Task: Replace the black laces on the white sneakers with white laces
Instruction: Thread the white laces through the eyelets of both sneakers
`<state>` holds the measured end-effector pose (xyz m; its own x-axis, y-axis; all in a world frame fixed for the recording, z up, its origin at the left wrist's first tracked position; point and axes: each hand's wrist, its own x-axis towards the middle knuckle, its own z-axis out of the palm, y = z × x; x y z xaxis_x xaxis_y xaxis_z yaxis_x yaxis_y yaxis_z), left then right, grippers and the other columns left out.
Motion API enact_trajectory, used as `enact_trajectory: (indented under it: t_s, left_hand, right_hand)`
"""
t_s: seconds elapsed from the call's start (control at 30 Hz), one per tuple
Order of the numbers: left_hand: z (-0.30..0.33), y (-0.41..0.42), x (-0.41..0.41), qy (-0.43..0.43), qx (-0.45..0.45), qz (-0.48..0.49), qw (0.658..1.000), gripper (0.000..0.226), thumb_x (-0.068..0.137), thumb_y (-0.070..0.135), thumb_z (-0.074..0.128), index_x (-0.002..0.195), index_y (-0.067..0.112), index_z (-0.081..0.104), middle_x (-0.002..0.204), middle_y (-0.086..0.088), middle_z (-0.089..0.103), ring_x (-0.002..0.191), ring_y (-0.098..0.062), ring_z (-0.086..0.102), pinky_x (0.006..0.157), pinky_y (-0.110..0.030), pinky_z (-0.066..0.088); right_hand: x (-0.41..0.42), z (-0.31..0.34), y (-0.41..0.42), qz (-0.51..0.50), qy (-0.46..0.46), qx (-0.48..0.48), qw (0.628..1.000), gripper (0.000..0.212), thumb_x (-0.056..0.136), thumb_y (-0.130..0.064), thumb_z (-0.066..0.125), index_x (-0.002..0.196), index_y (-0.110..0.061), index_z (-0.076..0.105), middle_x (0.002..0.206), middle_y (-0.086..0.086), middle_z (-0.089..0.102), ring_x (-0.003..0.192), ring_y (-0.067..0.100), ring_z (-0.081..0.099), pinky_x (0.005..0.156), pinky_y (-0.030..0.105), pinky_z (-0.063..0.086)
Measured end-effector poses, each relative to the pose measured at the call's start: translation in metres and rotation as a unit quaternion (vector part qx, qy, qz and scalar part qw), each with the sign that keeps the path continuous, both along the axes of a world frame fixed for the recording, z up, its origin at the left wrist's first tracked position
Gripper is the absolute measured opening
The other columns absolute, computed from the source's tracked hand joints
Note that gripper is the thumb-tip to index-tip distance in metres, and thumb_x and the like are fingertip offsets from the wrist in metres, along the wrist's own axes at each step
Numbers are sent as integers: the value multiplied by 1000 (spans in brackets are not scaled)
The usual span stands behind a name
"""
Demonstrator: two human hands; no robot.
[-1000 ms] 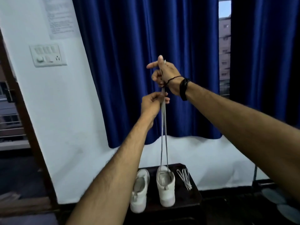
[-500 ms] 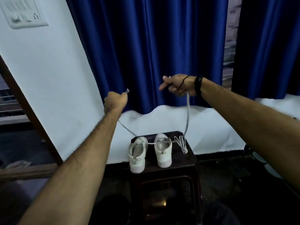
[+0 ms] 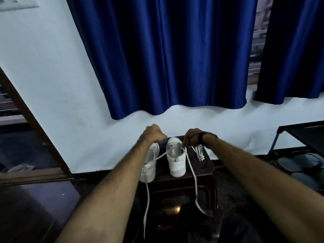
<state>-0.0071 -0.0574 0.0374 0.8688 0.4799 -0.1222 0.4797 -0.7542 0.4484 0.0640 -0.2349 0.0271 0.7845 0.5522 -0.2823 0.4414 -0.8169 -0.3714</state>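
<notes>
While my left hand and right hand both pinch the white lace at the right sneaker mid-stool, its dangling ends could snag or slip out of the eyelets.

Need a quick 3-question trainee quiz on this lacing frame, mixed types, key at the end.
1. True or false: both sneakers stand on the dark stool.
2. Which sneaker is the white lace threaded through? A) left sneaker B) right sneaker
3. What lies on the stool to the right of the right hand?

Key: 1. True. 2. B; its two ends hang off the stool's front, while the left hand is at the shoe's toe end. 3. A bundled spare lace.
</notes>
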Motion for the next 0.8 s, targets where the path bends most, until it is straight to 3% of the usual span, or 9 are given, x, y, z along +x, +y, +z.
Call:
enact_trajectory:
  t_s: [0.07, 0.17, 0.33, 0.47, 0.57, 0.63, 0.73, 0.77, 0.8]
  left_hand:
    - [-21, -10, 9, 6, -4, -15, 1000, 33, 71, 34, 72, 97, 15, 72, 107, -8, 69, 95, -24, 65, 79, -28, 53]
    - [-50, -21, 19, 16, 3, -33, 999, 44, 71, 34, 68, 111, 19, 64, 118, -7, 65, 107, -25, 61, 82, -28, 49]
    - [-95, -29, 27, 42, 55, -28, 997, 59, 82, 36, 65, 132, 10, 46, 133, -15, 56, 127, -31, 51, 99, -40, 42]
    - [-115, -36, 26, -21, 75, 48, 996, 51, 85, 28, 61, 128, 5, 45, 126, -18, 60, 121, -36, 54, 95, -40, 44]
    - [-115, -43, 25, -65, 100, 71, 990, 53, 87, 25, 62, 129, 1, 40, 119, -18, 64, 116, -36, 58, 93, -42, 45]
    - [-119, -46, 23, -106, 177, 73, 976, 46, 82, 26, 66, 120, 6, 48, 114, -15, 66, 110, -34, 60, 91, -43, 44]
    - [-117, -48, 26, -289, 242, 11, 926, 26, 87, 30, 56, 107, 13, 60, 121, -10, 58, 112, -29, 53, 93, -40, 41]
    - [-109, -51, 27, -342, 152, -6, 927, 32, 95, 35, 44, 104, 12, 63, 118, -7, 60, 108, -27, 55, 91, -37, 41]
    - [-91, -58, 24, -342, -37, -5, 939, 46, 101, 42, 33, 103, 10, 66, 112, -6, 63, 100, -24, 58, 87, -34, 42]
  right_hand:
    - [1, -26, 7, -24, -56, 15, 998, 26, 78, -28, 72, 102, -17, 75, 107, 9, 71, 99, 24, 66, 79, 29, 53]
    - [-1, -62, 18, -69, -98, 70, 990, 24, 75, -30, 71, 94, -16, 71, 103, 11, 70, 100, 28, 64, 70, 25, 44]
    - [0, -98, 34, -197, -105, 131, 966, 40, 86, -24, 59, 118, -4, 45, 119, 19, 60, 112, 34, 59, 86, 39, 48]
    - [8, -98, 37, -210, -120, 102, 965, 41, 92, -23, 52, 123, -3, 36, 120, 19, 59, 115, 35, 57, 87, 41, 47]
    - [24, -81, 33, -211, -70, 121, 967, 35, 87, -25, 59, 114, -6, 49, 109, 15, 63, 104, 30, 61, 80, 35, 47]
    - [34, -66, 32, -165, 16, 192, 967, 10, 88, -22, 62, 88, -12, 60, 86, 8, 62, 78, 22, 61, 70, 28, 47]
    - [33, -41, 29, -161, 217, 432, 861, 13, 95, -15, 57, 82, -14, 56, 74, 5, 54, 55, 14, 55, 59, 26, 49]
    - [30, -32, 26, -158, 253, 498, 814, 11, 97, -14, 54, 86, -11, 56, 75, 6, 53, 54, 15, 56, 56, 26, 49]
    - [28, -25, 23, -153, 284, 541, 777, 7, 98, -13, 52, 92, -10, 56, 78, 7, 54, 56, 17, 57, 56, 27, 50]
